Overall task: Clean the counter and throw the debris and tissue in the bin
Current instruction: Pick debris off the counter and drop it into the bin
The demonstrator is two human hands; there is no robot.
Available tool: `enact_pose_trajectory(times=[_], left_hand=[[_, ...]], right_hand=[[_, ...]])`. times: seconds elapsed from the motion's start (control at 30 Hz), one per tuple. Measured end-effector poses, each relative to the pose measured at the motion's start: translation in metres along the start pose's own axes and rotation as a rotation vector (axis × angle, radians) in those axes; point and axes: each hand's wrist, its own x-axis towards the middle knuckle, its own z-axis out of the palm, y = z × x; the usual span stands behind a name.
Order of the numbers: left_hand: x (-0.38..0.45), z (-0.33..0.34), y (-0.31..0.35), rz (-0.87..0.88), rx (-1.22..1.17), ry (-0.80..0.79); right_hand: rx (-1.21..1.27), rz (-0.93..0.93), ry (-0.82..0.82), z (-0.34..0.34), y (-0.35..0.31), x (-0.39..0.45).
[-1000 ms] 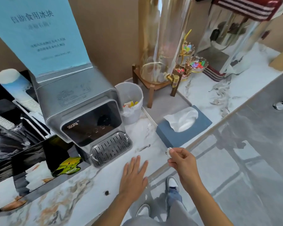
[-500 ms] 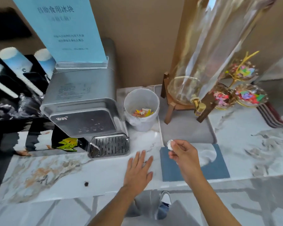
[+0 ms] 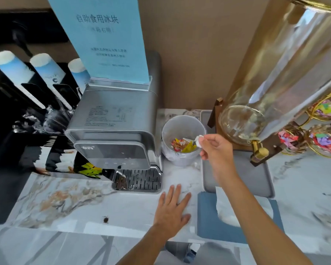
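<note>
A small white bin (image 3: 182, 127) lined with a bag stands on the marble counter (image 3: 69, 203) beside the silver machine; colourful wrappers lie inside it. My right hand (image 3: 216, 150) pinches a small crumpled white tissue (image 3: 199, 140) just over the bin's right rim. Flat on the counter near its front edge rests my left hand (image 3: 172, 209), fingers spread and holding nothing. A small dark speck of debris (image 3: 105, 219) lies on the counter to the left of that hand.
A silver ice machine (image 3: 113, 131) with a blue sign on top stands left of the bin. A blue tissue box (image 3: 237, 215) sits at the front right, a grey tray (image 3: 237, 175) with a glass dispenser (image 3: 275, 83) behind it. Paper cups and black racks fill the left.
My right hand has carried the crumpled tissue from above the tissue box up and back to the bin's rim. The left hand stays flat on the counter. The camera has tilted downward.
</note>
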Motion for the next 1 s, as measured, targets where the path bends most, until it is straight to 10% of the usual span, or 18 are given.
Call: enact_pose_trajectory(times=[1.0], left_hand=[[0.002,-0.01,0.006,-0.06,-0.001,0.034]], right_hand=[[-0.09,0.059,-0.062,-0.014,-0.012,0.015]])
